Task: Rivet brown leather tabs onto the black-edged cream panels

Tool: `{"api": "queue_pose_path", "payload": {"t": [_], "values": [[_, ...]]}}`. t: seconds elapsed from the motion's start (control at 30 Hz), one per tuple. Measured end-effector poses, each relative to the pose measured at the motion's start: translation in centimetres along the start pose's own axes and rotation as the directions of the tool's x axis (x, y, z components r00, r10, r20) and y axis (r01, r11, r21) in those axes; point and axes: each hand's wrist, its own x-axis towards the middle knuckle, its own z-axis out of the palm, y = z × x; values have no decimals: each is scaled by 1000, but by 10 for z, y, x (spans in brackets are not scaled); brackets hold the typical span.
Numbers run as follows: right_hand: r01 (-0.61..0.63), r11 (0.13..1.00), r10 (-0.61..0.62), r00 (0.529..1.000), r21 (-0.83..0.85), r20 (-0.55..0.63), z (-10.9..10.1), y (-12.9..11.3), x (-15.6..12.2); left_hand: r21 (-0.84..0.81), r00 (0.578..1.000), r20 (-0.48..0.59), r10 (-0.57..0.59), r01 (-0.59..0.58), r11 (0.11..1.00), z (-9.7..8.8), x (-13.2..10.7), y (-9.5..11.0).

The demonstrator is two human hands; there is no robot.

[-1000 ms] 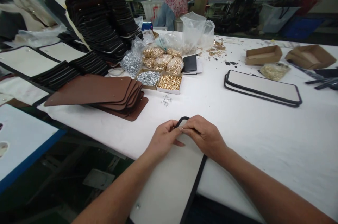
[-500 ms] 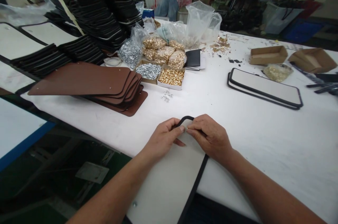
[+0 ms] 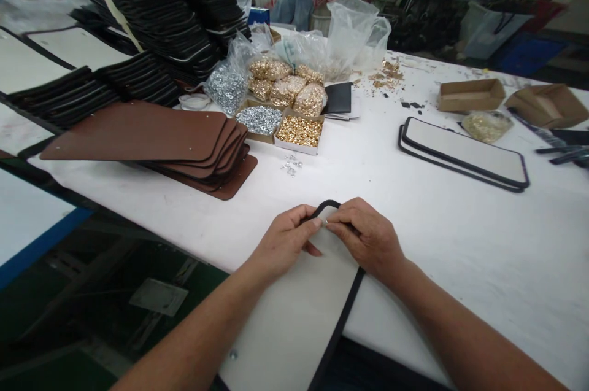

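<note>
The right hand (image 3: 370, 237) has thumb and forefinger nearly together on a small bright metal piece (image 3: 326, 222) (too small to identify), at the rounded far end of a long pale-grey flat panel with black edging (image 3: 288, 317). The left hand (image 3: 285, 243) is part-closed around the panel's left edge, its thumb tip just beside the piece, which the right fingertips are nearer. The panel's long axis runs forward and slightly rightward between the forearms, its near end past the table edge. Right of the panel spreads white tabletop (image 3: 442, 237); beyond its far end lie loose silvery fittings (image 3: 291, 165).
</note>
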Motion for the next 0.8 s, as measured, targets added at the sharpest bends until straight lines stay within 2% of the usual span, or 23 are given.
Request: {"api": "queue_pose_path", "payload": {"t": [0.27, 0.67, 0.8], "values": [[-40, 997, 37, 999, 63, 37, -2, 3, 1, -6, 1000, 1, 7, -7, 1000, 0, -1, -1], [-30, 998, 29, 999, 46, 31, 0, 1, 2, 48, 999, -33, 39, -38, 998, 2, 1, -5], [-72, 997, 71, 997, 23, 28, 1, 0, 0, 91, 996, -60, 72, -66, 994, 4, 0, -6]]}}
